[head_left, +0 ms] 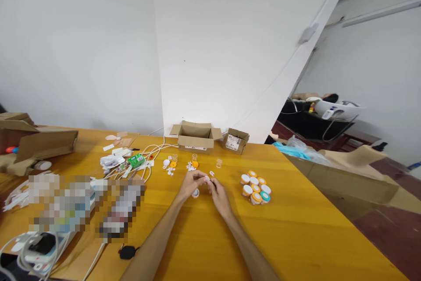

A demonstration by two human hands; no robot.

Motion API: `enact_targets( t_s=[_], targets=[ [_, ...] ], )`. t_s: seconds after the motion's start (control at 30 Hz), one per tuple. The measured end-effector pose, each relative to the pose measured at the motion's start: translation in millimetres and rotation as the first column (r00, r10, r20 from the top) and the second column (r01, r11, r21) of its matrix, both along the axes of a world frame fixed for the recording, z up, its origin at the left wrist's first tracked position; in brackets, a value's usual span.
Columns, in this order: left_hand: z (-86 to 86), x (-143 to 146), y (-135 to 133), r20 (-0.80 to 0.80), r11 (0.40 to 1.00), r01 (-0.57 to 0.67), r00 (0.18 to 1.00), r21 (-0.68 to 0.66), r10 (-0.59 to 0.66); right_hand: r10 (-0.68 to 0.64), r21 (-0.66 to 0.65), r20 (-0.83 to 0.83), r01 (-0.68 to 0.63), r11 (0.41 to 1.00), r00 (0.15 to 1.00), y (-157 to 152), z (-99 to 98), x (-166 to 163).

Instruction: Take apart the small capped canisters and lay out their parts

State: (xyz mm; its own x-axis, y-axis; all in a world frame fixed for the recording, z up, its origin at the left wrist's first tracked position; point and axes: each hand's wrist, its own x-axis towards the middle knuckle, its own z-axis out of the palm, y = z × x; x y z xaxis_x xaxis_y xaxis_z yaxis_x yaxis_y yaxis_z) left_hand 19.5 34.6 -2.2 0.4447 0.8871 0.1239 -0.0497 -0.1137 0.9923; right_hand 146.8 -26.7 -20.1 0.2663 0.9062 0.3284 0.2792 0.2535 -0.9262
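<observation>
My left hand [191, 184] and my right hand [219, 195] meet over the middle of the table, fingers closed in a pinch. Between their fingertips is a small white piece [207, 179], mostly covered by the fingers. A white round lid [195, 193] lies just under my left hand. Beyond the fingers rests another small white piece [212, 173], with a clear plastic cup [219, 163] a little farther back. Behind my left hand sit an orange lid [195, 165], a second clear cup [194, 157] and several small white pieces [190, 167].
To the right stands a cluster of jars with orange, white and teal lids [255, 188]. An open cardboard box [196, 136] and a smaller box [236, 140] back onto the wall. Cables, a green packet [136, 160] and a power strip [49, 250] crowd the left side.
</observation>
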Motion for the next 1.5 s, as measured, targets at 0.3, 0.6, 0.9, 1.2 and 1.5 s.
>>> enact_targets(
  t_s=[0.3, 0.6, 0.9, 1.2, 1.5],
  targets=[
    [7.0, -1, -7, 0.051, 0.998, 0.066, 0.997, -0.008, -0.065, -0.071, -0.010, 0.022, 0.072, 0.997, 0.997, 0, -2.6, 2],
    [6.9, -2, -5, 0.079, 0.992, 0.123, 0.990, -0.026, -0.121, -0.064, -0.044, -0.045, 0.063, 0.997, 0.997, 4, -4.0, 4],
    [-2.9, 2, -1, -0.063, 0.997, 0.013, 0.998, 0.078, -0.008, -0.100, -0.063, -0.065, 0.096, 0.993, 0.993, 6, -5.3, 9],
    [-6.1, 5, -5, -0.237, 0.981, -0.030, 0.968, 0.191, 0.076, -0.315, -0.018, 0.500, 0.373, 0.928, 0.807, 9, -19.3, 28],
    [-13.5, 8, -2, -0.261, 0.977, -0.058, 0.959, 0.204, 0.111, -0.334, 0.040, 0.496, 0.363, 0.931, 0.802, 8, -22.4, 26]
  ],
)
